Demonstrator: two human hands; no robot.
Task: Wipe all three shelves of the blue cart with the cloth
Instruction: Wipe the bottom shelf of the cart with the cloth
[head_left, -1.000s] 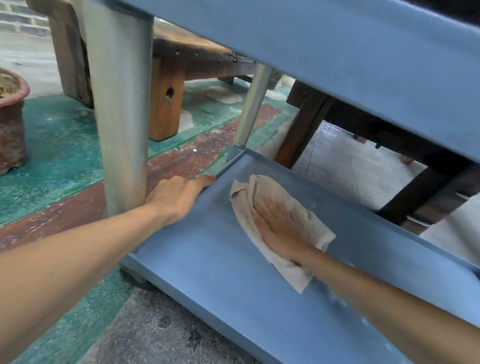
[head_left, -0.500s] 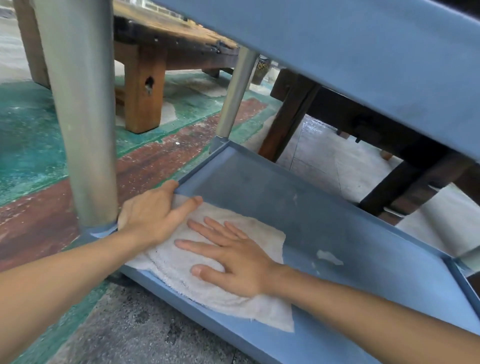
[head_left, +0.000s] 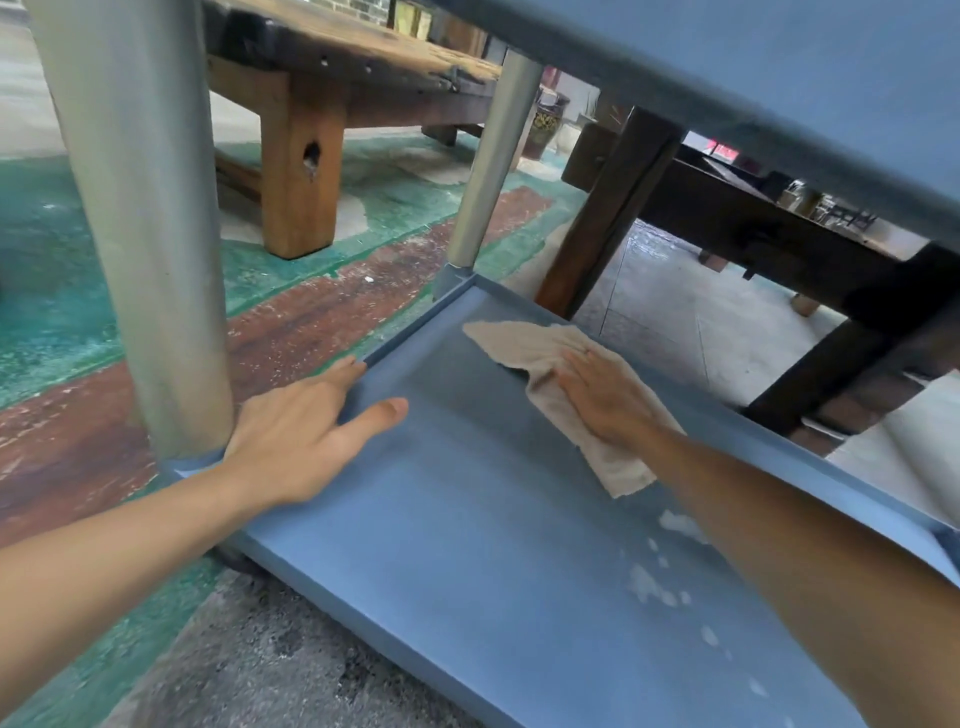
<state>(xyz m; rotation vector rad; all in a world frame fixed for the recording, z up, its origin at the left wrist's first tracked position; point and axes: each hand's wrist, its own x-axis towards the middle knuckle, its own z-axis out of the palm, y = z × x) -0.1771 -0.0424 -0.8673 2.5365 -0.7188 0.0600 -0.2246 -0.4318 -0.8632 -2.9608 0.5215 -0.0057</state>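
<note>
On bottom shelf (head_left: 467, 545) of blue cart: cloth (head_left: 550, 384) near far rim, pinned under flat, open right hand (head_left: 605, 402). Left hand (head_left: 296, 431) open, bracing side rim. Risk: white flecks (head_left: 649, 584) near forearm missed; bunched cloth skipping.

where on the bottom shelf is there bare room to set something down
The bare blue stretch of the bottom shelf between the left hand and the right forearm is free. The far side is taken by the cloth under the right hand; white flecks dot the near right.
</note>
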